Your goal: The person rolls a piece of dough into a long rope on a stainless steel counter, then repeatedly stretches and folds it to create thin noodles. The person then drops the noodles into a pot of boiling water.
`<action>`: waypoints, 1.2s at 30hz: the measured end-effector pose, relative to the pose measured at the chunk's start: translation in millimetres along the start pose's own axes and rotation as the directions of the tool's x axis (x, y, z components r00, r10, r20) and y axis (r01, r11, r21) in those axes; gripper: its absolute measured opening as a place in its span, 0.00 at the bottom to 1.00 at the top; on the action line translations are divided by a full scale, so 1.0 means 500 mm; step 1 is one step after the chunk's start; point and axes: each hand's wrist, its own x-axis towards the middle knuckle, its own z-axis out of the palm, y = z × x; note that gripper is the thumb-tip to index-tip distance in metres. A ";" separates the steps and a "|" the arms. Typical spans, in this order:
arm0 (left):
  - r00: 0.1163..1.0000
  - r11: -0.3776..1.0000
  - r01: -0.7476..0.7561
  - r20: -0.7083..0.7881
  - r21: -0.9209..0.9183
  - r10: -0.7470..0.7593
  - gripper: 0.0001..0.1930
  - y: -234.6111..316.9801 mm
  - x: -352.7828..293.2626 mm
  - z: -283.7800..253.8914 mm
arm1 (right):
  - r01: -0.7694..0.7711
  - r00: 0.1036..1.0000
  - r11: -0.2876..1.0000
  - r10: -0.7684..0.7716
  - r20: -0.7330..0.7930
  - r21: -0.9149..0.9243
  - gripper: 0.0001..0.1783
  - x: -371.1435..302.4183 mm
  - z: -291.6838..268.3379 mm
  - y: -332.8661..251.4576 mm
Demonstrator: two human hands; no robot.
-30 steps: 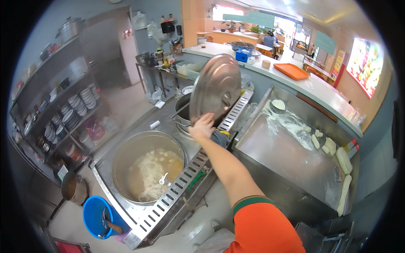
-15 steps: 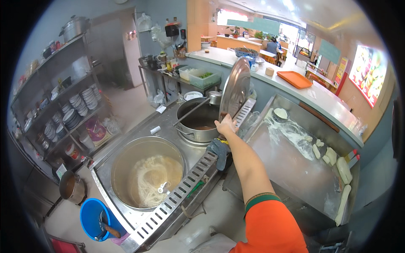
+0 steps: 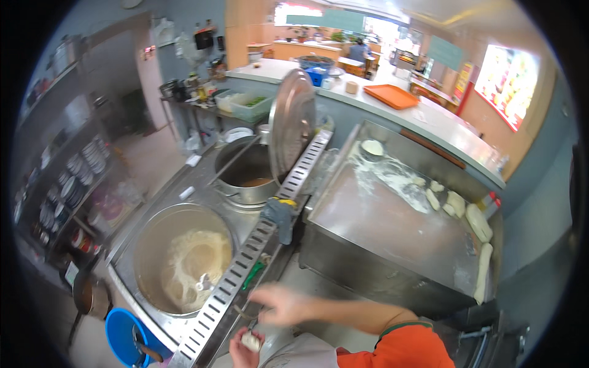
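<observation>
My left hand (image 3: 238,354), low at the bottom edge, is closed around a small whitish lump that looks like dough (image 3: 250,342). Just above it my right hand (image 3: 285,305) is smeared by motion, its fingers seemingly stretched out, with nothing seen in them. Both hands are in front of the slotted metal strip (image 3: 236,264) along the stove's edge. A large round metal lid (image 3: 293,122) stands on edge, tilted, at the right side of a metal pot (image 3: 248,193). A ladle's long handle (image 3: 236,159) crosses that pot. Nearer, a wide vat (image 3: 153,257) holds pale, foamy liquid.
A grey cloth or glove (image 3: 279,222) hangs over the slotted strip. At right, a floured steel worktable (image 3: 392,227) bears several dough pieces (image 3: 478,224) and a bowl of flour (image 3: 372,147). A blue bucket (image 3: 116,337) stands lower left. An orange tray (image 3: 391,96) lies on the counter.
My right hand has left the lid and come down toward my body; the lid stays standing by the pot. My left hand has come into view. Noodle strands in the vat now look foam-covered. The view has shifted.
</observation>
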 end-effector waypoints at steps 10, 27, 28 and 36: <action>0.822 0.761 0.129 0.360 0.636 -0.440 0.20 0.063 -0.054 0.160 | -0.652 0.560 0.470 0.827 -0.039 0.595 0.14 -0.386 -0.149 0.243; 0.886 0.704 -0.056 -0.290 0.708 0.362 0.17 0.359 -0.724 -0.702 | -0.331 0.704 0.938 0.318 0.635 -0.102 0.23 -0.023 0.892 -0.380; 0.873 0.706 -0.089 -0.286 0.702 0.394 0.16 0.420 -0.742 -0.733 | -0.245 0.697 0.968 0.208 0.686 -0.044 0.24 0.040 0.906 -0.472; 0.802 0.411 -0.192 -0.098 0.891 0.589 0.17 0.837 -0.657 -1.010 | -0.038 0.875 0.987 -0.041 0.482 0.153 0.15 0.438 1.001 -0.821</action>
